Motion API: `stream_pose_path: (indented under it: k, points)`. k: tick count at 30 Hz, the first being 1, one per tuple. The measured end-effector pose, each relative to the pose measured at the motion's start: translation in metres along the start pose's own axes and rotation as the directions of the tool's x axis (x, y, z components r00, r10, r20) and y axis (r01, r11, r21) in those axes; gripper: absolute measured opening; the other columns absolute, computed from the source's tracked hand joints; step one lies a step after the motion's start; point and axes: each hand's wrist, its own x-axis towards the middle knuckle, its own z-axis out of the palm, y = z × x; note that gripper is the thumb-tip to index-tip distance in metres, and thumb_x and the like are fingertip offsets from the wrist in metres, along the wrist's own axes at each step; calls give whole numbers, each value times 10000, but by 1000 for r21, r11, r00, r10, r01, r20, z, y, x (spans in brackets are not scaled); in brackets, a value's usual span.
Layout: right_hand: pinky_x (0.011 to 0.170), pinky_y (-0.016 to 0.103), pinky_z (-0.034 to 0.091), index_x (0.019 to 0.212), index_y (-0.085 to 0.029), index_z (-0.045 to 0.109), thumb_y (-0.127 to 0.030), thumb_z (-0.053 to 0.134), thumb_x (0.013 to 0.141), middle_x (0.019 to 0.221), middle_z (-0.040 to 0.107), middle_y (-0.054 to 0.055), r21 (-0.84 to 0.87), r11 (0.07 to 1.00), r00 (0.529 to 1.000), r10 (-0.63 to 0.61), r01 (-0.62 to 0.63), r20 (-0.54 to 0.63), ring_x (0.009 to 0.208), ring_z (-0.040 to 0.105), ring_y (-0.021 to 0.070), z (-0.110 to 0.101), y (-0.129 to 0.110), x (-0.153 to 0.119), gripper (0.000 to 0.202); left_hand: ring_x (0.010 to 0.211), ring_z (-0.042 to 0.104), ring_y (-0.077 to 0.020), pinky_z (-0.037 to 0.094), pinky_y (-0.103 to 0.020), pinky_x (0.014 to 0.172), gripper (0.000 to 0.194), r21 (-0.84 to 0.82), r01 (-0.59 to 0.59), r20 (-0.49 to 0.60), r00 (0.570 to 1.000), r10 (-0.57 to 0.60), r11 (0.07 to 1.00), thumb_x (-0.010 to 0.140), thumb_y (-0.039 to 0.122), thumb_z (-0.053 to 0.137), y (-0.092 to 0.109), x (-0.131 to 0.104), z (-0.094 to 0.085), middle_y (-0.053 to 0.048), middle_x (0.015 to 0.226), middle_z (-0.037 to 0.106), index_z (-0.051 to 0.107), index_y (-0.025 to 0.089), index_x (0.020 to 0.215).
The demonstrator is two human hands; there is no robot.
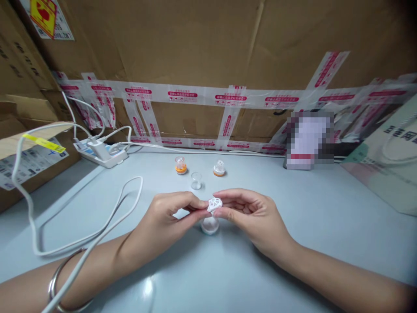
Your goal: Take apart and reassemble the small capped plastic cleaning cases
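Between the fingertips of my left hand (177, 211) and my right hand (249, 211) is a small white openwork plastic piece (215, 204). Both hands pinch it, one from each side. Just below, a clear round container (210, 225) sits on the table, its upper part partly hidden by my fingers. Beyond my hands stands a small clear cup (196, 181). Farther back are a small orange-based container with a clear top (180, 166) and another orange-based one with a white openwork top (219, 168).
A white cable (97, 234) loops across the left side and over my left forearm. A power strip (100, 152) with plugs lies at the back left. A large taped cardboard box (195, 48) walls off the back. A pixelated upright object (308, 141) and a pale bag (387, 161) stand right.
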Motion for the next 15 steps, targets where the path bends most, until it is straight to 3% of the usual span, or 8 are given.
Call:
stream_pose_path:
  k: [10, 15]
  points:
    - [733, 283, 600, 846, -236, 715, -155, 771, 623, 774, 746, -7, 17, 999, 999, -42, 42, 31, 749, 710, 168, 0, 1, -3, 244, 654, 657, -122, 522, -202, 624, 39, 37, -70, -16, 997, 70, 997, 788, 124, 642, -3, -1, 0, -9, 742, 701, 635, 163, 788]
    - [711, 247, 601, 886, -246, 703, -127, 754, 645, 771, 745, -14, 39, 999, 998, -37, 35, 56, 740, 711, 151, 0, 0, -5, 274, 658, 652, -110, 517, -188, 626, 73, 77, -160, -6, 987, 161, 984, 804, 88, 610, -2, -1, -1, -9, 740, 689, 616, 159, 792]
